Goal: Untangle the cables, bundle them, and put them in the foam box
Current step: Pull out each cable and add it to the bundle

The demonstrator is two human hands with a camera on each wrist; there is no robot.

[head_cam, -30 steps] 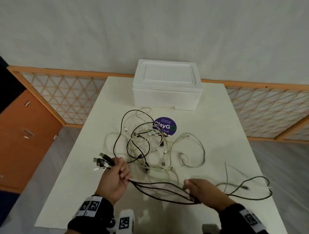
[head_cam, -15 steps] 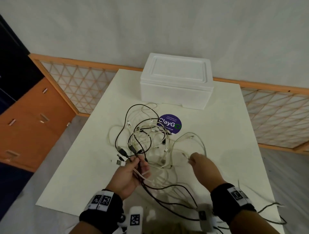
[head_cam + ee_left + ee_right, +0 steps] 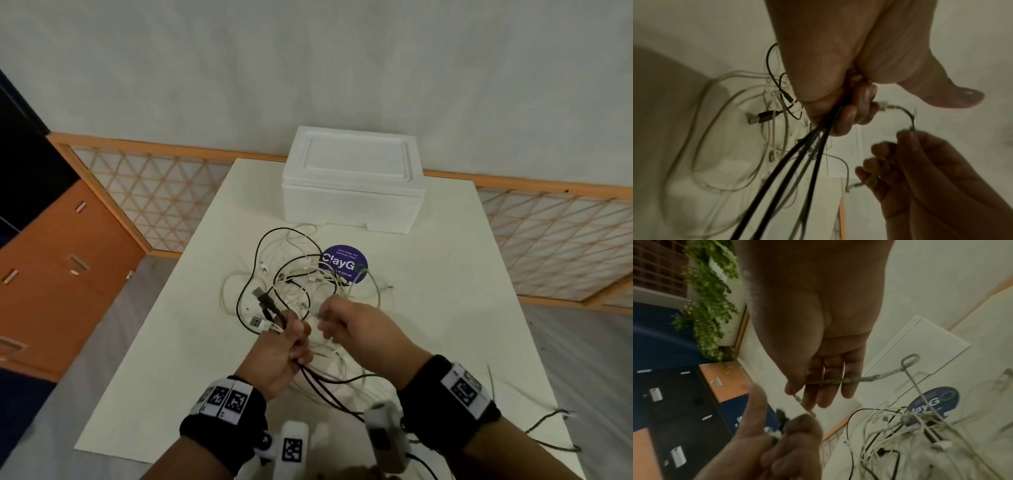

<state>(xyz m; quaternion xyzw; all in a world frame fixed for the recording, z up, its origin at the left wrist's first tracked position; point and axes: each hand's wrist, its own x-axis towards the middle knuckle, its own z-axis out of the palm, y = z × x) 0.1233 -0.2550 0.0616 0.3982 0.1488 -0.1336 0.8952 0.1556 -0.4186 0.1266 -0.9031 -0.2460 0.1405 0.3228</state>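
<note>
the left hand has its fingers curled tight round a bunch of thin black and white cables, plug ends sticking out past the knuckles. just beside it, the right hand pinches a grey-white cable across its fingertips. beyond both lies the loose tangle, farther still the closed white foam box.

Plain pale wall, orange-framed lattice screen, orange cabinet, grey floor.

Tangled cables block table centre (before foam box), sides free
</note>
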